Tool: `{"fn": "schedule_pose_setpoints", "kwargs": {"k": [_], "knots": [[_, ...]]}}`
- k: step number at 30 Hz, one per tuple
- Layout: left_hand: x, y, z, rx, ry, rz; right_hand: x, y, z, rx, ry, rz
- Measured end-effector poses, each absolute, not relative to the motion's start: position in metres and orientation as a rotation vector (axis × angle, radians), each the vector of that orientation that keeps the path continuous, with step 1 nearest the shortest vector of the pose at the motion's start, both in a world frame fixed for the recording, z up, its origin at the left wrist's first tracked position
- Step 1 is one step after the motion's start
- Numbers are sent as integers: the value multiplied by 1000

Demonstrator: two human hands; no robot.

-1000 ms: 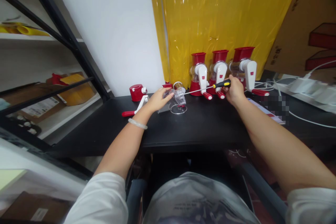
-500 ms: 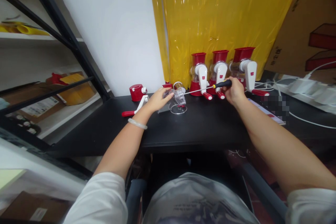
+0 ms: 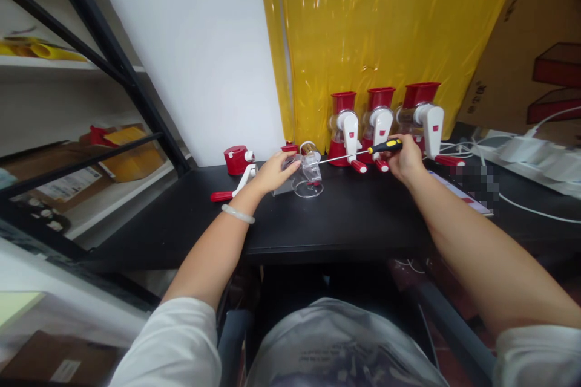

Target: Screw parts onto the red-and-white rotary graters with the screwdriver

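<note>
On the black table, my left hand [image 3: 278,172] is closed around a clear plastic grater housing [image 3: 309,180], its round open rim facing me. My right hand [image 3: 406,157] grips a long screwdriver [image 3: 384,146] by its black and yellow handle. The metal shaft runs left, and its tip reaches the clear housing; the exact contact point is too small to make out. Just behind the housing lies a gold-coloured grater drum [image 3: 309,148]. Left of my left hand are a red grater part [image 3: 236,160] and a white crank with a red handle [image 3: 222,196].
Three red-and-white rotary graters [image 3: 345,127] stand at the back against the yellow plastic sheet [image 3: 363,24]. A tablet-like device [image 3: 454,190] lies under my right forearm. White cables and a power strip [image 3: 540,160] occupy the right side. A black-framed shelf [image 3: 131,91] rises on the left.
The screwdriver's handle has turned slightly, showing more of its yellow marking. Both hands keep nearly the same place.
</note>
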State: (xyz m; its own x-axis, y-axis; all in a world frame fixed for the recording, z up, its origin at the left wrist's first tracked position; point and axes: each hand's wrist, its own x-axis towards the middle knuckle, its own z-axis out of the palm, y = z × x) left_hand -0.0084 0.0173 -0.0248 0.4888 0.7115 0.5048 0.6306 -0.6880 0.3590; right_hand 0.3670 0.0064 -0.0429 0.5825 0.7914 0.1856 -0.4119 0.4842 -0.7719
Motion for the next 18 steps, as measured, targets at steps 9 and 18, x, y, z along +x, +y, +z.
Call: {"fn": "schedule_pose_setpoints", "kwargs": {"k": [9, 18], "knots": [[-9, 19, -25, 2596, 1171, 983, 370, 8, -49, -842, -602, 662], [-8, 16, -25, 2596, 1171, 989, 365, 6, -41, -808, -546, 756]]}}
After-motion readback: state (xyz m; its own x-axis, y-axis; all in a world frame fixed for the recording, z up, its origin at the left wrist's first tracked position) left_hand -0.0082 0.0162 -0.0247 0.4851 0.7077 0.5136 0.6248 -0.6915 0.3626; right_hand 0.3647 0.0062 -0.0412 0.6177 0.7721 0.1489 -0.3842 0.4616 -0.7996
